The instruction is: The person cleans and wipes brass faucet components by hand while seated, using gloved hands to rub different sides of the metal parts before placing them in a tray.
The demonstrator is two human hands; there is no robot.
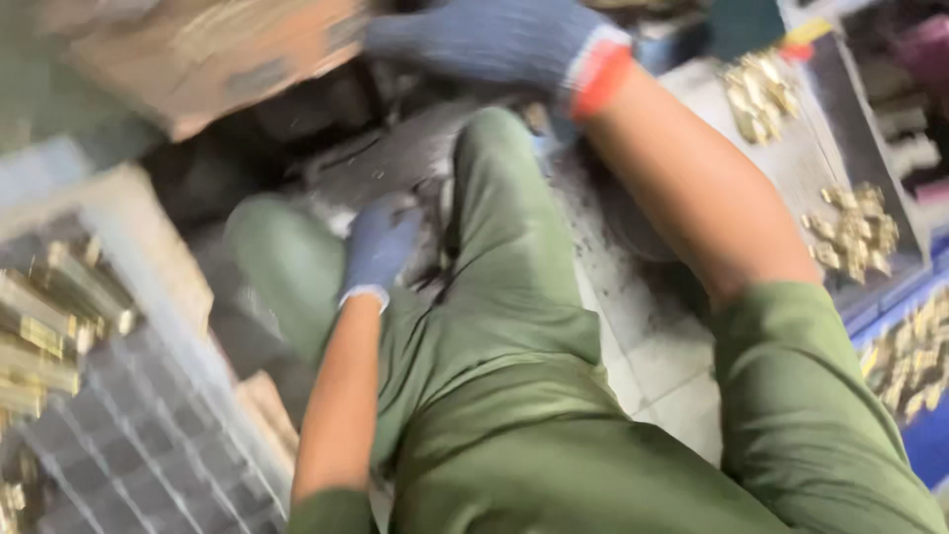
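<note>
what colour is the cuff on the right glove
Orange-red, on a blue-grey knit glove on the right hand; the cuff shows best in the head view, near the top centre.

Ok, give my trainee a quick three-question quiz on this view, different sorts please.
1. True or false: both hands wear gloves.
2. Which hand reaches further from the body? A. left hand B. right hand
3. Fill in: the small brass parts on the right lie in a grey ____.

Key: 1 true; 2 B; 3 tray. The blur hides whether either hand grips anything.
</note>
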